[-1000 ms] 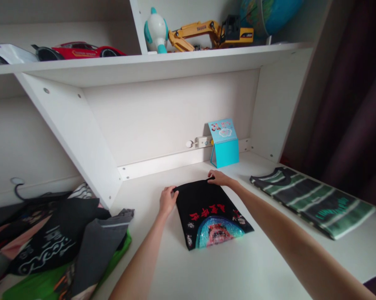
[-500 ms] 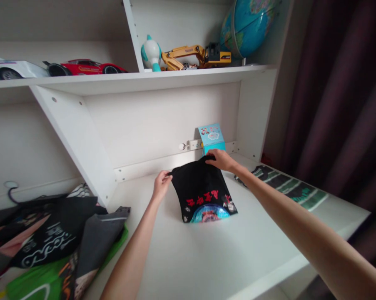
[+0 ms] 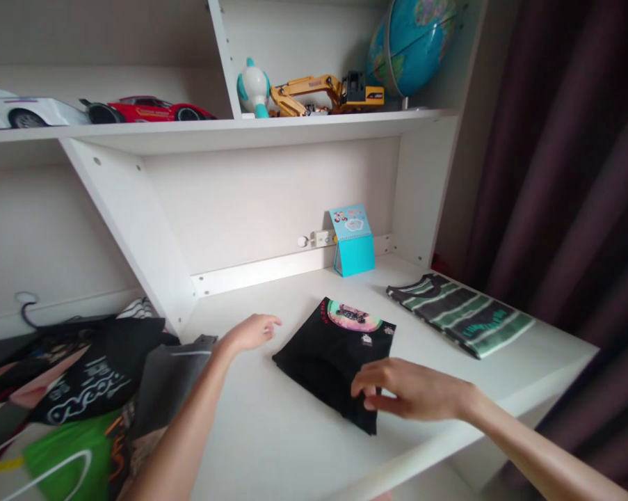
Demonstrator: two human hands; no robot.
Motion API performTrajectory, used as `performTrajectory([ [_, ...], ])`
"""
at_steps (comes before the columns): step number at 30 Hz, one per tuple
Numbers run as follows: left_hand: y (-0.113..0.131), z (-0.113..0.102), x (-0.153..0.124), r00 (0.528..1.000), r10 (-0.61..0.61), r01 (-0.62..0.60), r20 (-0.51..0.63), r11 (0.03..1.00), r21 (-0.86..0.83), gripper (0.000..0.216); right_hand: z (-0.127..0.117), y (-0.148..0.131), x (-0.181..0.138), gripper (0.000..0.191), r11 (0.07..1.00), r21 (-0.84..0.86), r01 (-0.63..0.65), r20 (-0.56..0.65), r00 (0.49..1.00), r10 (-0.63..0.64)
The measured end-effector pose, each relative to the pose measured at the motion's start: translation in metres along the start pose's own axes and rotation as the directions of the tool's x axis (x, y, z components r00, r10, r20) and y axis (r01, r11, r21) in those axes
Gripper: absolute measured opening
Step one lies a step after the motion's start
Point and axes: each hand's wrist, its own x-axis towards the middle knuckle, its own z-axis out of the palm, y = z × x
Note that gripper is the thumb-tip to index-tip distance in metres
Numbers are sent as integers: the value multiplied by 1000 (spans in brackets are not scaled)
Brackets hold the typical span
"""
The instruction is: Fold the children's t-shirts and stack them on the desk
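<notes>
A folded black T-shirt [image 3: 321, 365] lies flat on the white desk, its round colourful print toward the back edge. My left hand [image 3: 254, 332] is just left of the shirt, apart from it, with loosely bent fingers and nothing held. Over the shirt's right front part is my right hand [image 3: 405, 390]. Its fingers are curled but thumb and fingertips stay apart, and nothing is gripped; whether the fingertips touch the cloth I cannot tell. To the right lies a folded green-and-grey striped T-shirt [image 3: 457, 309].
A heap of clothes, including a black printed garment [image 3: 92, 376] and a green one [image 3: 74, 452], covers the left side. A blue desk calendar [image 3: 355, 243] stands at the back by a socket [image 3: 323, 239]. The shelf above holds a toy excavator [image 3: 339, 94], a red toy car [image 3: 149, 110] and a globe [image 3: 412, 45].
The black T-shirt was held up by both hands at its far edge; now it is laid down and turned round, released. My right hand has come nearer, my left slightly leftward.
</notes>
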Motion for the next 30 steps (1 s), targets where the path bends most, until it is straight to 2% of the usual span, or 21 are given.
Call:
performTrajectory([
  [2,22,25,6,975,152,-136,-160,985,108,35,-2,32,16,29,996,-55,-68,-141,988,60],
  [3,35,40,9,958,211,-187,-193,973,135,40,-3,50,27,30,987,-103,-125,-233,968,98],
  [5,58,70,13,960,224,-197,-167,967,164,52,-4,85,51,35,951,-175,-257,-354,917,183],
  [7,71,97,12,984,162,-145,-77,971,189,65,1,116,71,39,928,-204,-310,-367,903,221],
  [9,73,115,9,992,128,-121,-16,968,218,68,10,137,85,40,920,-222,-323,-330,913,241],
  [11,69,122,5,990,144,-139,-3,961,239,64,21,148,90,41,904,-240,-354,-299,913,277],
  [13,62,118,5,986,166,-165,16,955,246,61,30,153,89,43,878,-257,-403,-295,898,326],
  [18,49,88,23,985,122,-147,121,963,227,45,35,140,68,38,787,-295,-543,-362,825,434],
  [22,46,80,43,994,106,-110,30,948,298,40,41,107,36,36,705,-318,-634,-443,757,481],
  [24,46,84,48,993,119,-109,-12,940,322,40,52,82,20,34,691,-357,-629,-465,761,452],
  [27,48,95,50,990,140,-131,-14,955,264,41,75,47,4,29,717,-428,-550,-484,810,332],
  [30,51,102,46,986,167,-167,17,969,180,43,84,32,-3,26,749,-428,-506,-492,826,277],
])
